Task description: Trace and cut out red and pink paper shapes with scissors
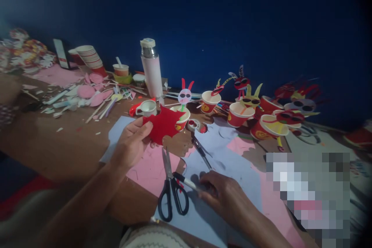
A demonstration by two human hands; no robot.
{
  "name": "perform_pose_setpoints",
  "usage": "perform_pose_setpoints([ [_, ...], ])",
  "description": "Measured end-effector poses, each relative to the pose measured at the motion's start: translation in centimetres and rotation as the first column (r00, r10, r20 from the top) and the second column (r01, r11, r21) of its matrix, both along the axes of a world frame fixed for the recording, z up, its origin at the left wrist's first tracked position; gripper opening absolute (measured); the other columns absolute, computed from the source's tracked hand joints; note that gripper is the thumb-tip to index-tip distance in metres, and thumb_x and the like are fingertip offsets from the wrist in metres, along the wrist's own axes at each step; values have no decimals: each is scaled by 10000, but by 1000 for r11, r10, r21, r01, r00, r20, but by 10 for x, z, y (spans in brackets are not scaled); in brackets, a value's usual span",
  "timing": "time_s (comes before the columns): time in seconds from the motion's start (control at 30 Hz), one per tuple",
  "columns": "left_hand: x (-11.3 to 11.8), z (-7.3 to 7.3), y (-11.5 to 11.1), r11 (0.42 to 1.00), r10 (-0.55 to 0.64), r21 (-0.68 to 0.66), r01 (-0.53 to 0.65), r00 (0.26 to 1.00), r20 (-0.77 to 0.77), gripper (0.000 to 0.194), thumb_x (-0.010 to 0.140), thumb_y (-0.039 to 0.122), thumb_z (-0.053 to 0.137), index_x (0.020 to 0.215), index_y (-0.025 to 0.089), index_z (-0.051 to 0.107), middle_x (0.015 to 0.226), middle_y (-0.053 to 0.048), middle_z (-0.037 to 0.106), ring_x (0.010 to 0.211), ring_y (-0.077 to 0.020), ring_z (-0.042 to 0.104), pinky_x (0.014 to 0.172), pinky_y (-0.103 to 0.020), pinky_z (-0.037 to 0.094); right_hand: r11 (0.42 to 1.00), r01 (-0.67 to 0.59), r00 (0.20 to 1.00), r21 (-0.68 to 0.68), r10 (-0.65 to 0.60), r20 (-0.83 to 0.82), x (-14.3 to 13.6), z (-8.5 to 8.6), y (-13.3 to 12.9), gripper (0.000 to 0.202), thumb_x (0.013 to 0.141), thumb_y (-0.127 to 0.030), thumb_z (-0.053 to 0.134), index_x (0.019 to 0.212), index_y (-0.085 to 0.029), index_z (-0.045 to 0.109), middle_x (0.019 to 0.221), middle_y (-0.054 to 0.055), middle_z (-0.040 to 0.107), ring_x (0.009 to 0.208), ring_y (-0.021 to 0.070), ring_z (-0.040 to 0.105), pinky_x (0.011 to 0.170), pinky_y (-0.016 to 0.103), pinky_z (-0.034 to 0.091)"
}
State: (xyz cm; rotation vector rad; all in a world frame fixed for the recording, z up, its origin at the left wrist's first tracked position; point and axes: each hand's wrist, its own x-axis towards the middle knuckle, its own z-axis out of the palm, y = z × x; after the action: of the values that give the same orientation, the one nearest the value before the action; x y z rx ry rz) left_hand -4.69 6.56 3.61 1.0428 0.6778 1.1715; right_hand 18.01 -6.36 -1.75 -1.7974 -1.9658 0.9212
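My left hand (135,139) pinches a red paper piece (164,124) with a jagged, spiky edge, held up over the table. Lower right of it, my right hand (222,193) is closed around a white marker (188,182) with a black cap that points left. Black-handled scissors (171,186) lie between the two hands, their blades slightly apart and pointing away from me. Beyond my right hand a dark pen (202,151) rests on pale blue paper (241,170). Pink paper (148,170) lies under the scissors' blades.
Red paper cups (238,118) with paper creature figures line the back right. A pink thermos (151,73), a grey mug (147,107) and stacked cups (90,58) stand farther left, near pink cutouts (87,91) and scraps. A person's arm (10,93) shows at the left edge.
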Motion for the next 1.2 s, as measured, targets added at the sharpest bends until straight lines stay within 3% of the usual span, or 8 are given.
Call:
perform_pose_setpoints([
  [0.07,-5,0,2,999,51,18,-51,998,29,140,779,268,650,842,143,643,724,-29,651,514,-86,539,437,-185,433,995,-69,980,68,55,194,-5,-3,-2,174,736,-200,656,908,-214,636,869,26,662,772,210,627,659,289,421],
  [0.2,-15,6,5,986,140,80,-146,987,74,139,757,260,665,817,140,628,690,-27,644,509,-92,549,390,-163,392,980,-169,902,107,110,418,-12,-10,-10,85,777,-183,614,857,-211,621,801,34,659,695,230,646,590,297,419],
  [0.37,-26,13,4,969,216,101,-225,972,93,185,700,232,694,853,166,613,645,12,621,431,-73,497,442,-214,459,981,-123,905,150,49,422,-19,-10,-13,56,792,-183,591,831,-217,612,752,18,675,660,219,662,559,280,395],
  [0.53,-24,11,-5,976,211,30,-215,972,105,133,689,235,683,793,196,610,568,36,596,440,-93,518,486,-236,492,991,-68,907,115,14,421,-41,-5,4,64,812,-169,561,819,-191,620,736,37,700,679,221,677,568,274,391],
  [0.7,-12,-1,-18,984,157,-88,-156,988,5,257,609,309,764,725,157,592,577,22,593,461,-77,501,425,-167,410,989,-106,932,100,64,357,-54,4,20,114,836,-254,567,923,-216,629,805,28,710,741,218,677,601,271,398],
  [0.87,-6,-20,-29,991,21,-127,-42,986,-165,250,702,364,710,717,148,585,582,22,566,509,-69,463,481,-161,397,993,3,894,117,-55,444,-24,5,18,119,829,-182,552,891,-232,640,823,17,690,770,192,668,612,249,387],
  [1.03,1,-35,-42,962,-159,-268,52,903,-399,303,742,461,628,778,163,581,572,17,562,471,-94,461,417,-177,328,984,110,832,139,-168,529,2,1,9,93,800,-174,572,875,-224,594,794,7,687,710,188,664,552,248,362],
  [1.2,9,-33,-51,961,-244,-235,146,850,-466,243,735,394,630,689,163,569,504,62,459,449,-65,381,418,-172,275,973,123,821,194,-210,531,0,-6,9,93,786,-193,583,860,-227,538,676,-10,674,603,183,657,512,247,341],
])
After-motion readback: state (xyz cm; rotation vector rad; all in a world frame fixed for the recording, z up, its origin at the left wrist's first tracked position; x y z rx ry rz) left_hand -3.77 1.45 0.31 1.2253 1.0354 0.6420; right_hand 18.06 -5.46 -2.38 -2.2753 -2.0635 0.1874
